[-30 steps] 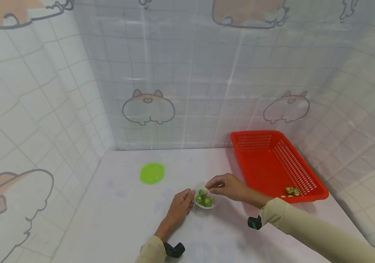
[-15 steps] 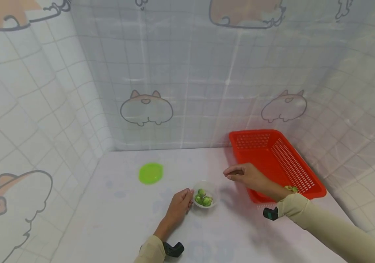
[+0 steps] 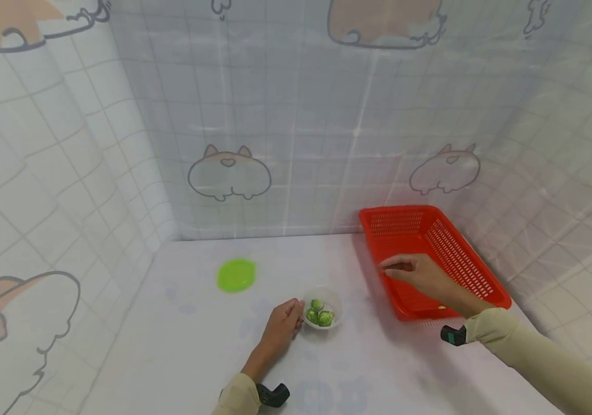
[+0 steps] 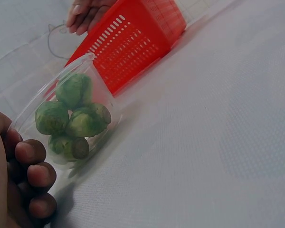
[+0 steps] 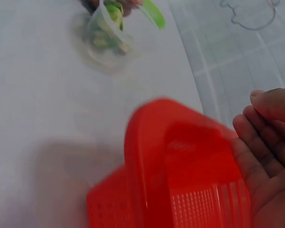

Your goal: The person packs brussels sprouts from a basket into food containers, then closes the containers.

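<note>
My left hand (image 3: 281, 324) grips the rim of a small clear plastic container (image 3: 338, 309), with the thumb and curled fingers at its left side. Several Brussels sprouts (image 4: 88, 120) lie inside it, their green leaves and cut ends showing through the wall in the left wrist view. To the right, my right hand (image 3: 422, 276) hovers over the near left edge of a red plastic basket (image 3: 453, 239). Its fingers (image 5: 256, 156) are loosely bent, and nothing is between them and the thumb. My right forearm hides most of the basket's near corner.
A bright green round lid (image 3: 236, 275) lies on the white table (image 3: 187, 340), left of and behind the container. Patterned sheets (image 3: 296, 115) hang as walls at the back and both sides. The basket stands close to the right wall.
My right hand has moved away from the container, rightward to above the basket's edge. The left hand stays on the container, and the sprouts inside have not visibly shifted.
</note>
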Demonstrator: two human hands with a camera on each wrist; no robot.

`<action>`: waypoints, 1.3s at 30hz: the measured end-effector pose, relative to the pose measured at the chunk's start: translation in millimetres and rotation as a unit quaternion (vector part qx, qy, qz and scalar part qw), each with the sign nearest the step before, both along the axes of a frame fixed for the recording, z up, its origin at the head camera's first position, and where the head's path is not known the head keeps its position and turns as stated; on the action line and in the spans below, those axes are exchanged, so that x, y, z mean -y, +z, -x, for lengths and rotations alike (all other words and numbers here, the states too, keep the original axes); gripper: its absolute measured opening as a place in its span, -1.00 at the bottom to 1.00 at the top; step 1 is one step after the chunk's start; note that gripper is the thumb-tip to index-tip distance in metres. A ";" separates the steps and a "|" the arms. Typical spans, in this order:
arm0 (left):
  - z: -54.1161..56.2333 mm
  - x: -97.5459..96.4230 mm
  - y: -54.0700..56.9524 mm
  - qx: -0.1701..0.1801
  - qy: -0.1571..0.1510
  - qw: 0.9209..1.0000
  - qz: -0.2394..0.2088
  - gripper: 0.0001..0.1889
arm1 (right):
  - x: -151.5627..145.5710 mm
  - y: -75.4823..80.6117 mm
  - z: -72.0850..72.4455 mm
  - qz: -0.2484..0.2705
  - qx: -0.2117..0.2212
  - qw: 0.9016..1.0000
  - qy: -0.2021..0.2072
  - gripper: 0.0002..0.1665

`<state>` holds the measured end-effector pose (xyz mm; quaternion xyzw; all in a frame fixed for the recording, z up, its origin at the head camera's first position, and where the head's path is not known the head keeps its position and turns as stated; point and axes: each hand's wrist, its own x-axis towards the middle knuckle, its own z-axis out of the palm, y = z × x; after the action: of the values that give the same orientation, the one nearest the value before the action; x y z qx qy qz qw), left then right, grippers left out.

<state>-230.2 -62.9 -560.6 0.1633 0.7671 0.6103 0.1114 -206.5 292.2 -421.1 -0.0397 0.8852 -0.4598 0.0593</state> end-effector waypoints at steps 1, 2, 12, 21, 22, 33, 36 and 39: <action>-0.1 0.3 -0.1 -0.004 -0.002 1.000 0.000 -0.55 | -4.0 -0.7 -0.7 -0.001 -0.001 1.000 0.001 -0.69; -0.4 0.5 -0.8 -0.007 -0.001 1.000 -0.003 -0.54 | -7.9 -1.1 -1.4 -0.007 -0.002 1.000 -0.001 -0.67; 0.2 1.5 -2.1 -0.010 -0.004 1.000 0.004 -0.53 | -50.7 1.2 -11.3 -0.066 -0.009 0.998 -0.009 -0.49; 1.4 0.7 -2.7 -0.004 -0.007 1.000 0.001 -0.54 | -91.7 -4.6 -14.2 -0.127 0.008 0.992 -0.005 -0.49; 1.4 0.6 -2.8 -0.003 -0.006 1.000 0.001 -0.54 | -95.0 -5.7 -14.3 -0.133 0.011 0.991 -0.005 -0.51; 2.2 0.9 -4.1 -0.004 -0.009 1.000 0.000 -0.53 | -112.2 -8.4 -20.6 -0.161 0.062 0.985 0.006 -0.51; 2.2 0.9 -4.2 -0.006 -0.007 1.000 0.002 -0.53 | -115.4 -9.5 -22.1 -0.158 0.073 0.985 0.015 -0.52; 1.9 0.5 -4.0 -0.007 -0.007 1.000 0.002 -0.52 | -118.4 -12.0 -23.1 -0.149 0.087 0.985 0.022 -0.51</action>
<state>-232.1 -63.4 -564.7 0.1726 0.7678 0.6070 0.1106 -183.4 410.6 -433.1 -0.0097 0.9342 -0.3228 0.1514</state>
